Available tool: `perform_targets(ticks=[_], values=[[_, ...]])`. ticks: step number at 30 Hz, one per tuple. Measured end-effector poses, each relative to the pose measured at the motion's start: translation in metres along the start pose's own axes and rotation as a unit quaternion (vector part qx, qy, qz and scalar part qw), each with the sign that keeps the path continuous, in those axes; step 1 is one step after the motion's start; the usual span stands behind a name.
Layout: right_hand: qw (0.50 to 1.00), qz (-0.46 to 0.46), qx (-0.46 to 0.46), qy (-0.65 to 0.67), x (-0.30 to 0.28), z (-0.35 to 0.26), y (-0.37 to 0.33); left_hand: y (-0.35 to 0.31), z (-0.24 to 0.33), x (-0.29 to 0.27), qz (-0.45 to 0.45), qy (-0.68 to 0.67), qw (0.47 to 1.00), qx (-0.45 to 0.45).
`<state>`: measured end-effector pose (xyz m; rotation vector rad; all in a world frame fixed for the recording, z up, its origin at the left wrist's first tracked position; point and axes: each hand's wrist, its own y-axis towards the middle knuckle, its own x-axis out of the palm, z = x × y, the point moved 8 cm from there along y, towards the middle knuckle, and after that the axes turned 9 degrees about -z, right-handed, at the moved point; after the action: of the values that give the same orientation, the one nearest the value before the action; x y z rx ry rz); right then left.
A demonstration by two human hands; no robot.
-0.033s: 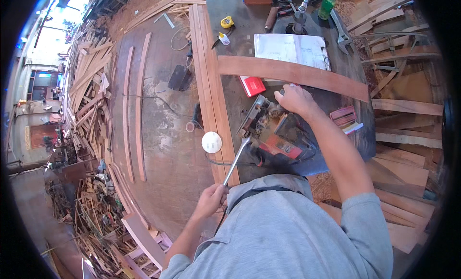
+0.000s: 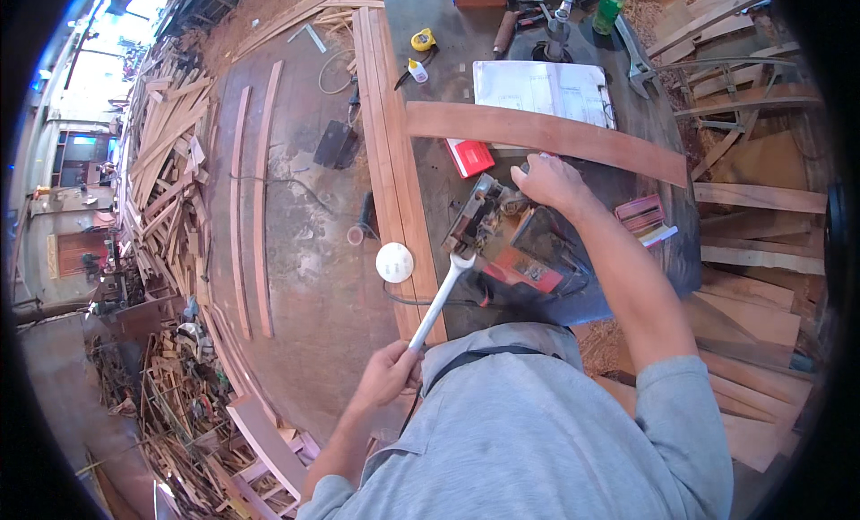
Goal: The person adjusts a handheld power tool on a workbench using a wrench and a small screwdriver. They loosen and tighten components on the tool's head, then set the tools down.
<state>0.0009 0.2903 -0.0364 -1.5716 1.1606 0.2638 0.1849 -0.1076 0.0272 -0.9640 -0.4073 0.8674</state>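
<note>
A dusty electric planer (image 2: pixel 524 251) with a red-orange label lies on its side on the dark tabletop in front of me. My left hand (image 2: pixel 392 374) is closed around the lower end of a silver open-end wrench (image 2: pixel 436 303). The wrench slants up and right, its open jaw at the planer's left edge; whether the jaw touches a bolt I cannot tell. My right hand (image 2: pixel 553 184) is closed on the planer's far end, apparently at its knob, though the fingers partly hide the grip.
A curved wooden board (image 2: pixel 546 137) spans the table beyond the planer, near papers (image 2: pixel 542 85) and a red box (image 2: pixel 470 157). Long wooden strips (image 2: pixel 394 171) run along the left, with a white disc (image 2: pixel 394 263) on them. A pencil case (image 2: pixel 643 221) sits right.
The wrench has turned in my left hand, so its broad face and open jaw now show instead of its narrow edge. My right hand stays on the planer.
</note>
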Motion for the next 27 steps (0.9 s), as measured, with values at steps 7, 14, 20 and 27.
perform_targets(ticks=[7, 14, 20, 27], values=[[1.0, -0.015, 0.007, 0.015, -0.001, 0.0, 0.0, -0.059, 0.16, 0.04, 0.137, 0.611, 0.774, 0.094], [1.0, -0.004, -0.007, 0.028, -0.006, 0.0, 0.002, -0.024, 0.246, 0.083, 0.076, 0.711, 0.686, 0.135], [0.998, 0.041, -0.023, 0.037, -0.006, 0.0, 0.003, -0.007, 0.272, 0.096, 0.032, 0.707, 0.676, 0.204], [0.999, 0.005, 0.044, -0.001, -0.004, 0.003, 0.007, -0.033, 0.266, 0.08, -0.056, 0.353, 0.774, 0.522]])
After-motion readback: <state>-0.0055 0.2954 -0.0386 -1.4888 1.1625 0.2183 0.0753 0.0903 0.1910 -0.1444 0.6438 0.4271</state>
